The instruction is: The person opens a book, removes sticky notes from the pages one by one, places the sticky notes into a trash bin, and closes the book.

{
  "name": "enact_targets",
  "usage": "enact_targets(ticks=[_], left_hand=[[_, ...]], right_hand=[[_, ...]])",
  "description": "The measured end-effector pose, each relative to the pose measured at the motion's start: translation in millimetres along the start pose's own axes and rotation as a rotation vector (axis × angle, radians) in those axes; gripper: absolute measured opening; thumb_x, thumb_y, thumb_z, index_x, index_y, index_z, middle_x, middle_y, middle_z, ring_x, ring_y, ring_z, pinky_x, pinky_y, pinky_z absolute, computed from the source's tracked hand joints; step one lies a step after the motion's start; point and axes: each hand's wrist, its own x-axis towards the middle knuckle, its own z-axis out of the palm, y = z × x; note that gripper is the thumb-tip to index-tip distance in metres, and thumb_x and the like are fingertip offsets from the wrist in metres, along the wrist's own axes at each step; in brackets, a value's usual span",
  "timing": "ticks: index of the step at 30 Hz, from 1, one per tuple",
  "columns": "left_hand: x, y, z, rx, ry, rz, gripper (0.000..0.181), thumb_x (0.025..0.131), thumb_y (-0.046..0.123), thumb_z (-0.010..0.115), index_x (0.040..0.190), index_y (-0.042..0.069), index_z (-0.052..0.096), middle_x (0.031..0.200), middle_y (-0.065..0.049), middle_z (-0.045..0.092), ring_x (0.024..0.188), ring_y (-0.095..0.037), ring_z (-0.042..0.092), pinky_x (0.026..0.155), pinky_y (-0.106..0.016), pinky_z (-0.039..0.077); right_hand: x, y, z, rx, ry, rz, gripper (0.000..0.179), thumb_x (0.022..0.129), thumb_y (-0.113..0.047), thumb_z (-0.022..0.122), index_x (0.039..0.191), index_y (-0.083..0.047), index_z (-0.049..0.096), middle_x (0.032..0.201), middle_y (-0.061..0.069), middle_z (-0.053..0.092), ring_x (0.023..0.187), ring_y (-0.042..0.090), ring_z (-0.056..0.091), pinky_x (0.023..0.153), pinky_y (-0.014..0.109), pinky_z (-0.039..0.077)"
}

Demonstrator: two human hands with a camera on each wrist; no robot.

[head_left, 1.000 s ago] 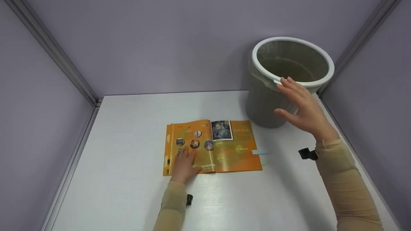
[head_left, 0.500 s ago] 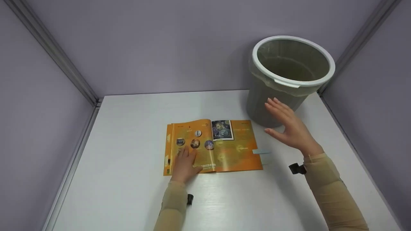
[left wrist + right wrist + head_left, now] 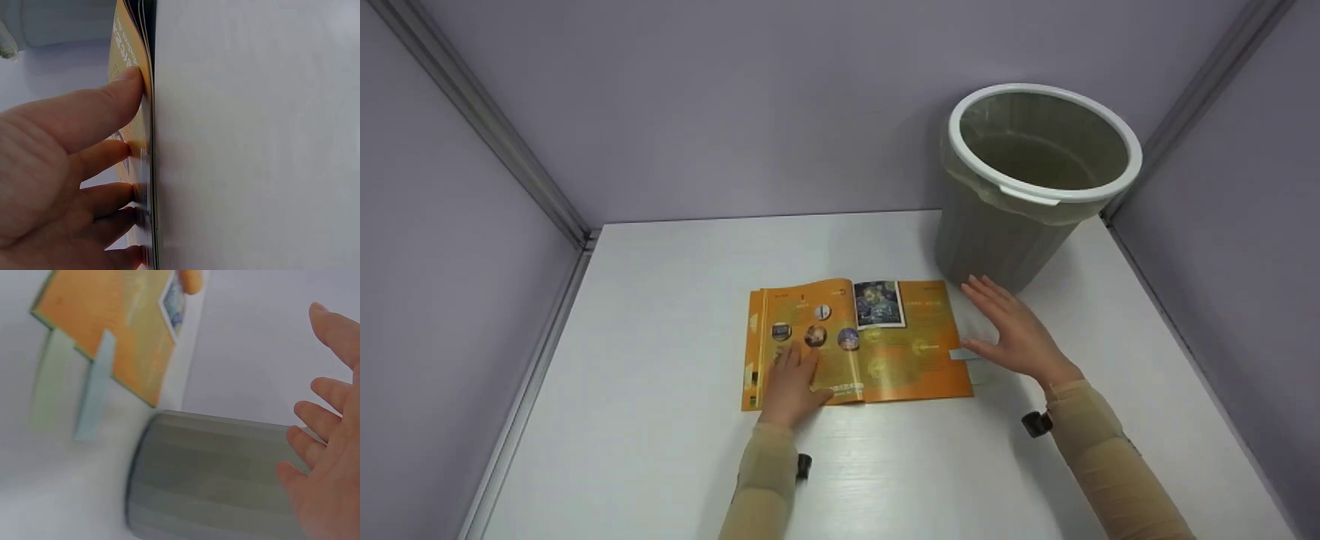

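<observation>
An orange magazine lies spread at a double page on the white table. My left hand rests on its left page, fingers extended; in the left wrist view the thumb and fingertips touch the paper. A pale blue sticky tab and a pale green sticky tab stick out from the right edge of the magazine. My right hand hovers beside that edge with its fingers extended, holding nothing. From the head view, it partly covers the blue tab.
A grey trash can with a white rim and a clear liner stands at the back right of the table. Grey-lilac panels enclose the table at the back and both sides.
My right hand has come down and left from the trash can's rim to the magazine's right edge. The left hand and the magazine have stayed in place.
</observation>
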Motion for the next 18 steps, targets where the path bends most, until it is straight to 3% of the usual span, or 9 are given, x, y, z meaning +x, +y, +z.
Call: enact_targets(ticks=[7,18], left_hand=[[1.2,-0.9,2.2,0.007,0.003,-0.010,0.077,0.084,0.034,0.079,0.148,0.006,0.046,0.156,-0.025,0.030,0.145,-0.043,0.021,0.116,-0.058,0.019],[-0.1,-0.3,3.2,0.006,0.025,0.007,0.075,0.083,0.031,0.080,0.146,0.007,0.049,0.154,-0.027,0.032,0.144,-0.045,0.024,0.114,-0.060,0.021]], right_hand=[[-9.4,10.6,20.1,-0.039,-0.105,0.088,0.089,0.081,-0.033,0.083,0.152,-0.004,0.037,0.159,0.015,0.031,0.145,0.036,0.026,0.114,0.057,0.023],[-20.0,24.9,43.6,-0.021,-0.193,0.162,0.088,0.083,-0.036,0.080,0.152,-0.002,0.037,0.158,0.019,0.031,0.145,0.038,0.025,0.115,0.056,0.022]])
